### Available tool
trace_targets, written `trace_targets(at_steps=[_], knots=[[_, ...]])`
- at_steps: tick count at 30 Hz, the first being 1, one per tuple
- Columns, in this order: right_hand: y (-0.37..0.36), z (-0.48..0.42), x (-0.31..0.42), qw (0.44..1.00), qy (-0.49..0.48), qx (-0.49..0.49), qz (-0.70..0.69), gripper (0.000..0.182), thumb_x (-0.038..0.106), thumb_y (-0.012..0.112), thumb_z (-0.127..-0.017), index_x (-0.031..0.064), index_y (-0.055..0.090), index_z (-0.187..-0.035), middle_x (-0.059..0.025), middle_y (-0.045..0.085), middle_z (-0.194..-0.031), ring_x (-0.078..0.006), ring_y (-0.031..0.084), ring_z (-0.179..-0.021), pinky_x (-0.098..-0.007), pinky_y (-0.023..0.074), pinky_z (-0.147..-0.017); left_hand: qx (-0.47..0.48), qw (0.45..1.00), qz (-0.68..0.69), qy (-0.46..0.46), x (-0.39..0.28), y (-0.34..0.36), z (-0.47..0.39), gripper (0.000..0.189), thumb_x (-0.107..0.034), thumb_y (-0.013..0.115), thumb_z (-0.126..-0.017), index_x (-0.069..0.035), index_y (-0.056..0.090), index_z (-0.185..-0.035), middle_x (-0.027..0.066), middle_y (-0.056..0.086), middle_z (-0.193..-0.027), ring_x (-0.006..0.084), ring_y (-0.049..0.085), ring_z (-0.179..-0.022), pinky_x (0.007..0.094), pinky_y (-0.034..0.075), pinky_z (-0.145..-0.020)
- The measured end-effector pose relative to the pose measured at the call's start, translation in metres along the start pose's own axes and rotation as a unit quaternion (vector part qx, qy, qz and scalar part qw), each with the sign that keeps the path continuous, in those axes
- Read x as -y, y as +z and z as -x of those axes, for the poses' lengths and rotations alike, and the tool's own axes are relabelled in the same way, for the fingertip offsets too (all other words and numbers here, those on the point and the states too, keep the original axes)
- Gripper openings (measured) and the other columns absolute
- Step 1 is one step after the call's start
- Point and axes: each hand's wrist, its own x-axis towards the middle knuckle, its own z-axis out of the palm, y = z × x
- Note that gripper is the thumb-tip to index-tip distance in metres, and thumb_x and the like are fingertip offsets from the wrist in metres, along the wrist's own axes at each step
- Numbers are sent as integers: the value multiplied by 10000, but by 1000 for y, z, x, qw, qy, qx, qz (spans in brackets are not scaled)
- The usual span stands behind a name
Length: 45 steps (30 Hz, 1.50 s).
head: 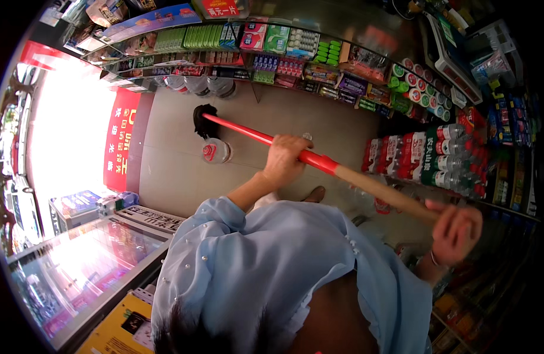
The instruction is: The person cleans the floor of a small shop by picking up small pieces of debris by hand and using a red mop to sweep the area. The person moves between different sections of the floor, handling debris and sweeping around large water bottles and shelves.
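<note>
A mop slants across the view, with a red pole [241, 127], a bare wooden upper part and a dark mop head [205, 121] on the tiled floor. My left hand [286, 159] is closed around the red pole near its middle. At the wooden end, my right hand [455, 230] is slightly blurred, its fingers curled loosely about the handle; a thin band circles that wrist. Beside the mop head stands a large clear plastic bottle [216, 151] with a red handle. A brown shoe [315, 194] shows below the pole.
Goods fill the glass counter shelves [249, 57] ahead. More large bottles [221, 86] stand beneath them. Shrink-wrapped drink bottles [413, 155] are stacked at right. A glass-topped freezer [99, 261] is at lower left, and a red mat [121, 141] lies by the bright doorway.
</note>
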Motion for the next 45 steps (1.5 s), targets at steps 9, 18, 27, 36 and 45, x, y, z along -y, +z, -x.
trace_targets(at_steps=[9, 18, 27, 36, 45], knots=[[-51, 16, 0, 932, 61, -43, -356, 314, 236, 362, -976, -24, 438, -817, -52, 414, -489, -180, 510, -481, -540, 512, -793, 111, 993, 14, 27, -42, 31, -38, 308, 14, 586, -619, -69, 522, -908, 87, 560, -751, 295, 524, -745, 384, 372, -727], [178, -7, 10, 964, 136, 151, -172, 175, -54, 511, -831, -9, 583, -984, -161, 655, -870, -219, 648, -817, -303, 530, -739, -54, 996, -13, -73, 183, 84, -17, 288, -91, 689, -629, -57, 527, -865, 118, 550, -857, 336, 513, -885, 420, 397, -849], [216, -65, 48, 971, 148, 50, -180, 198, -42, 436, -856, -70, 572, -997, -133, 621, -696, -232, 645, -716, -369, 533, -774, -45, 994, -6, -104, 228, 62, -37, 247, -220, 710, -702, -56, 531, -651, 110, 561, -722, 326, 530, -780, 429, 409, -760], [172, -82, 98, 965, 168, 73, -190, 253, -10, 407, -859, -89, 553, -1050, -84, 536, -561, -245, 636, -631, -440, 542, -764, -66, 991, 30, -111, 156, 30, 25, 225, -177, 707, -666, -62, 513, -658, 103, 536, -673, 317, 528, -727, 419, 401, -722], [62, -64, 130, 988, 41, -31, -147, 411, 164, 384, -896, -142, 397, -1170, -60, 471, -546, -220, 537, -523, -390, 522, -620, 51, 982, 182, 13, 64, -18, 20, 225, -107, 702, -580, -63, 488, -630, 114, 514, -642, 328, 510, -634, 411, 396, -587]])
